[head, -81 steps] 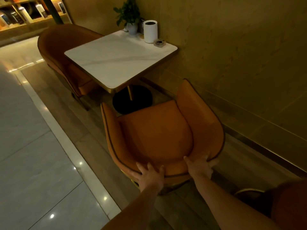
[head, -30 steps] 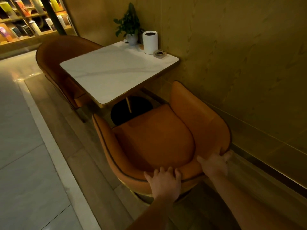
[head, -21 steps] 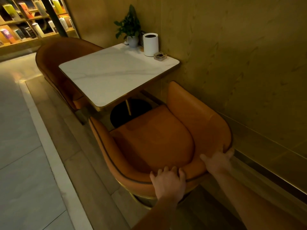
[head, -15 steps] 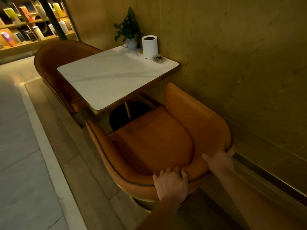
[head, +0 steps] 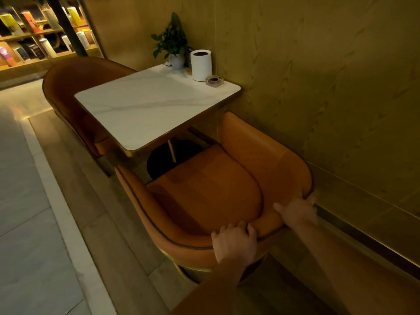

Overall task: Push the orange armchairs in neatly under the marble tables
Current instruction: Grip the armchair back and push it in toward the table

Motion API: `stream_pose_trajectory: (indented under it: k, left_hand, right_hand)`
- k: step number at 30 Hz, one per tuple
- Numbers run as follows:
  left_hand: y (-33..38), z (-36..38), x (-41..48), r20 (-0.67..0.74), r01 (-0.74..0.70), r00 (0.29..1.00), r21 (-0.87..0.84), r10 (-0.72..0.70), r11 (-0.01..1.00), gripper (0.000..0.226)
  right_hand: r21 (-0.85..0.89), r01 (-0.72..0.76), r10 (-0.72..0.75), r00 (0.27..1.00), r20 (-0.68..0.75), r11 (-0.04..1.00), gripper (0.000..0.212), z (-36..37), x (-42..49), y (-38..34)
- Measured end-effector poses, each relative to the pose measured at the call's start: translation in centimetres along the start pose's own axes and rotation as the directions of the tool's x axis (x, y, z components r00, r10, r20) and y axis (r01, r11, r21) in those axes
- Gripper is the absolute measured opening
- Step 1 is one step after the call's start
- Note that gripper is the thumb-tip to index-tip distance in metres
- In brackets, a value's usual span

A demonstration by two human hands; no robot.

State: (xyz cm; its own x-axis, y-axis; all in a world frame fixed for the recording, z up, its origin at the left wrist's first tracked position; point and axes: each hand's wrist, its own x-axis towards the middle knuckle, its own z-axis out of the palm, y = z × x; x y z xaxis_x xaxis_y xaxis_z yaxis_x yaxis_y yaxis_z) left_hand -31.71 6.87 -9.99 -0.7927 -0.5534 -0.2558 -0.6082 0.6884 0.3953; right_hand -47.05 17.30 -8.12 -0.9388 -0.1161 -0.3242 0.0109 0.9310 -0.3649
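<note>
An orange armchair (head: pixel 204 196) faces a white marble table (head: pixel 145 105) with a gold rim. The seat's front edge lies just short of the table's near corner, above the round black base (head: pixel 168 160). My left hand (head: pixel 234 243) grips the top of the backrest near its middle. My right hand (head: pixel 297 212) grips the backrest rim on the wall side. A second orange armchair (head: pixel 75 87) stands at the table's far side, tucked partly under it.
A wood-panelled wall (head: pixel 329 87) runs close along the chair's right side. On the table's far end stand a potted plant (head: pixel 172 46), a white cylinder (head: pixel 201 65) and a small glass dish (head: pixel 214 80). Tiled floor (head: pixel 25 201) lies to the left; bookshelves (head: pixel 34 37) stand behind.
The armchair has slid forward toward the table, with its seat front now near the table's corner. Both hands stayed on the backrest, and my view moved closer.
</note>
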Motion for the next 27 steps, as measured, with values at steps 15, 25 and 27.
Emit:
stream_pose_trajectory:
  k: [15, 25, 27]
  left_hand:
    - [-3.6, -4.0, -0.6, 0.211, 0.041, 0.977, -0.047, -0.03, 0.998, 0.044]
    - [-5.5, -9.8, -4.8, 0.01, -0.011, 1.0, 0.089, 0.01, 0.996, 0.055]
    - [-5.6, -10.7, -5.8, -0.018, -0.027, 0.999, 0.104, 0.029, 0.994, 0.058]
  right_hand:
    - [-0.338, 0.475, -0.495, 0.868, 0.029, 0.813, 0.056, 0.2, -6.5, -3.4]
    - [-0.327, 0.518, -0.539, 0.842, 0.028, 0.791, 0.052, -2.2, -11.9, -5.5]
    - [-0.303, 0.52, -0.536, 0.843, 0.033, 0.799, 0.052, -2.8, -13.2, -5.7]
